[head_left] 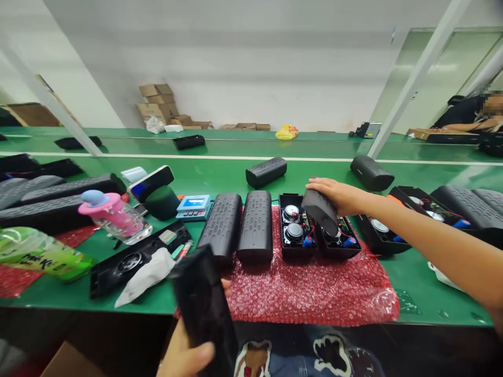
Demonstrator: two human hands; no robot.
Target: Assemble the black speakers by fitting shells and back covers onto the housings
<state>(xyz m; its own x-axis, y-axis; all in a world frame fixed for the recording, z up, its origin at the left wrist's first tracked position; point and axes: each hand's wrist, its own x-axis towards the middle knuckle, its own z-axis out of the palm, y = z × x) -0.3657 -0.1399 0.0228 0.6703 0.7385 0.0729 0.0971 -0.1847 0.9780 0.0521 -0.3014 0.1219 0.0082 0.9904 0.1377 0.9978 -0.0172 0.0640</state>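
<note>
My left hand (184,353) is low at the table's near edge, closed around a long black speaker cover (206,309) that is blurred by motion. My right hand (336,193) reaches in from the right and grips a black rounded speaker cover (320,212) above an open speaker base (338,243). Beside it stands another open speaker base (294,230) with two round drivers and red wires showing. Two closed black speakers (239,225) stand side by side to their left. All of these rest on a red bubble-wrap sheet (314,288).
On the green table (416,283), at left, lie a pink-capped bottle (113,214), a green drink bottle (43,254), black speaker shells (58,199), a white cloth (145,275) and a small blue device (193,205). More speakers (266,172) lie behind and at right. Another person (471,112) sits far right.
</note>
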